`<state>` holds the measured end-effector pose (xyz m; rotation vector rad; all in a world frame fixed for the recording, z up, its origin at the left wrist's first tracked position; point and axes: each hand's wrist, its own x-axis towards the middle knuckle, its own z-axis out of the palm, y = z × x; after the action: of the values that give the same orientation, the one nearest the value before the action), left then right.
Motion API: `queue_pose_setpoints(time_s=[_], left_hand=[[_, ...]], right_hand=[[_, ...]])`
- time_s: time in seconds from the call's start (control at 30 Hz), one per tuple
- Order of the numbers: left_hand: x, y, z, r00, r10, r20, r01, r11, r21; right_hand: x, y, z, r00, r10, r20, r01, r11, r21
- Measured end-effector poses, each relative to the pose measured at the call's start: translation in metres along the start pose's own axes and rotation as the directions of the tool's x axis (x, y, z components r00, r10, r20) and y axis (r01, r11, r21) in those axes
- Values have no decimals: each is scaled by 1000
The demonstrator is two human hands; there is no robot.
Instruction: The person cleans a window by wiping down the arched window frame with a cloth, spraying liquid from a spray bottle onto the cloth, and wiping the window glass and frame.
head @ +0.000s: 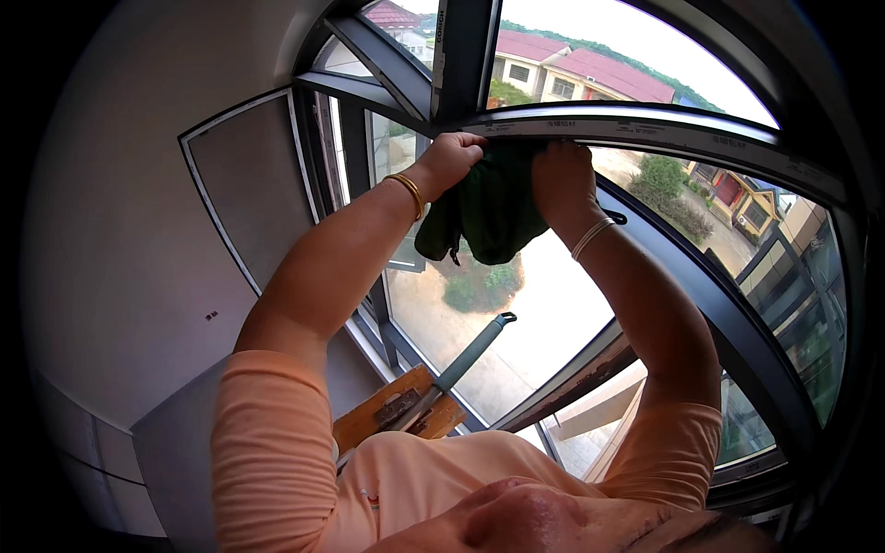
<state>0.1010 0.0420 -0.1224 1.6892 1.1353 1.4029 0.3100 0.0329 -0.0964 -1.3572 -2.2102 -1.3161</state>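
Note:
My left hand (448, 164), with a gold bangle at the wrist, grips the upper left edge of a dark green cloth (501, 207). On the cloth's other side, my right hand (565, 178) is closed around its upper right part. Both arms are raised, and the cloth hangs in folds between the hands. Its top edge meets the underside of a dark metal window crossbar (622, 130), which carries a strip of printed protective film. Behind the cloth is the large window opening. Whether the cloth presses against the bar is hidden by my fingers.
Below my arms, a tool with a grey-green handle (477, 351) leans across a wooden piece with a metal hinge (365, 408). An open window sash (380, 62) angles in at upper left. A framed panel (249, 180) stands by the pale wall (138, 228). Houses (588, 66) show outside.

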Motion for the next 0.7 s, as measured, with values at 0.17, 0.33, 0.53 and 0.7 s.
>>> queue_pose_setpoints(time_s=[0.17, 0.33, 0.53, 0.7], left_hand=[[4, -7, -12, 997, -41, -66, 47, 995, 90], [-2, -9, -27, 985, -107, -137, 120, 989, 88], [-30, 3, -42, 976, -145, -160, 158, 985, 75], [-55, 30, -41, 986, 53, -160, -14, 971, 238]], right_hand=[[-6, -10, 4, 969, -186, -160, 154, 968, -196], [-6, -13, 16, 999, 22, 41, -25, 997, 75], [-22, -40, 4, 993, 117, 30, -118, 993, 5], [-3, -33, 14, 985, -108, -132, 153, 903, 401]])
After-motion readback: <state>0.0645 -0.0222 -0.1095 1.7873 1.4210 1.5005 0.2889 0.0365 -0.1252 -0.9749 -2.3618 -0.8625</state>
